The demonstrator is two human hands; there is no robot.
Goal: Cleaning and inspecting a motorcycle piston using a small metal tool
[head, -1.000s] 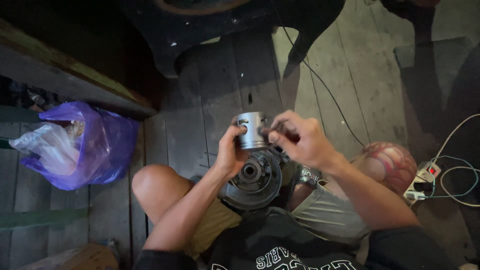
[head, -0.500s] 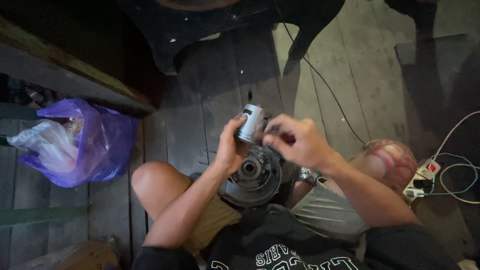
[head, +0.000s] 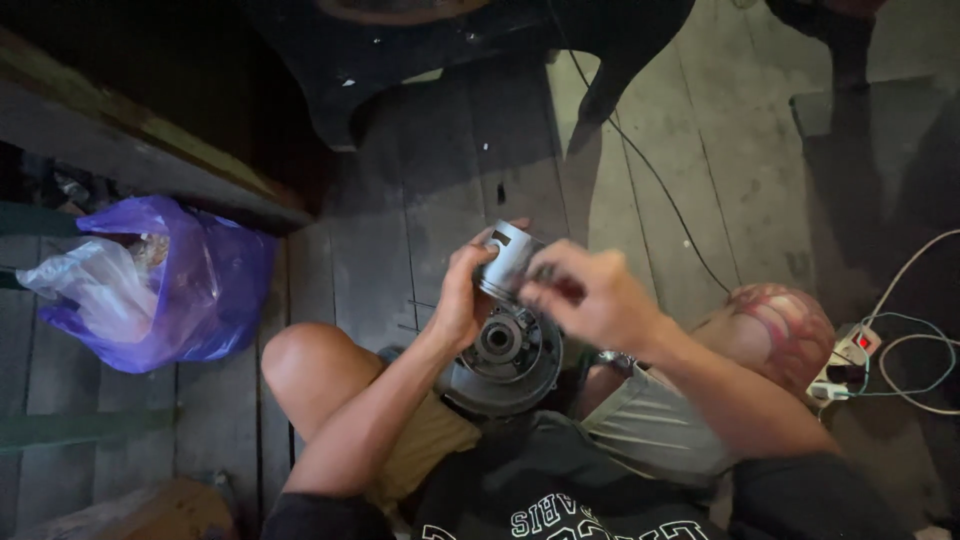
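I sit on a wooden plank floor with a round dark metal engine part between my legs. My left hand grips a shiny silver metal piston from the left and holds it tilted just above the round part. My right hand is at the piston's right side, its fingertips pinched against the lower edge; it is blurred, so whether it holds some small piece I cannot tell.
A purple plastic bag with clear plastic in it lies at the left. A dark chair base stands ahead. A black cable runs across the boards. A power strip with white cables lies at the right.
The piston has tipped and shifted slightly in my left hand, and my right hand has slid down along its right side. The round part has stayed between my legs.
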